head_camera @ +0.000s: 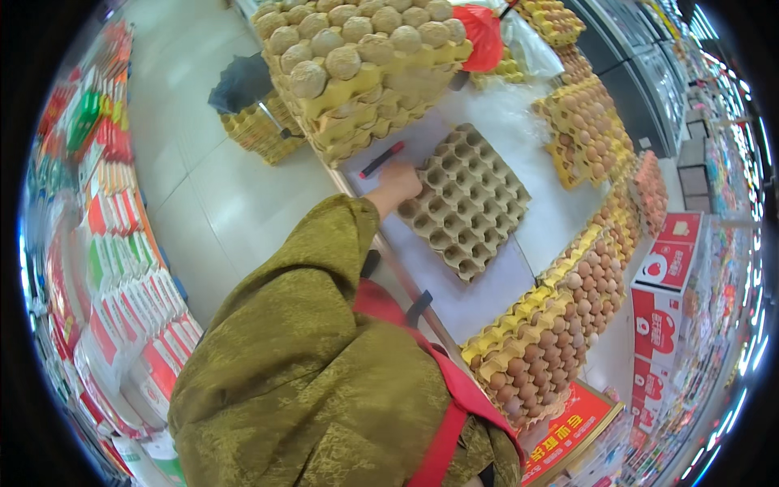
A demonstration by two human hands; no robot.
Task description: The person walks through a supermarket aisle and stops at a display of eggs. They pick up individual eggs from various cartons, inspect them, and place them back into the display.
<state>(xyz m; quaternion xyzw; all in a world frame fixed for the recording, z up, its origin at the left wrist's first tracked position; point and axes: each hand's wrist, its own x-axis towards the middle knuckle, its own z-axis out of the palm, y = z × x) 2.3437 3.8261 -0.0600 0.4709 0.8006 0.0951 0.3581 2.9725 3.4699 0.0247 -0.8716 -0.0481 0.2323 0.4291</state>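
Note:
My left hand (401, 181), in an olive patterned sleeve, reaches over the table with its fingers curled against the left corner of an empty grey pulp egg tray (465, 201). Whether the fingers grip the tray's edge is not clear. A black marker pen with red ends (381, 160) is right beside the hand, at its upper side; I cannot tell if it is touched. The tray lies tilted to the picture on the pale tabletop (493, 292). My right hand is out of view.
Stacked yellow trays of rough, coated eggs (365, 67) stand at the table's upper left. Stacks of brown eggs (541, 359) line the right side. A dark bag (243, 85) covers a tray stack on the floor. Packaged goods (134, 298) fill the left; red cartons (657, 322) stand right.

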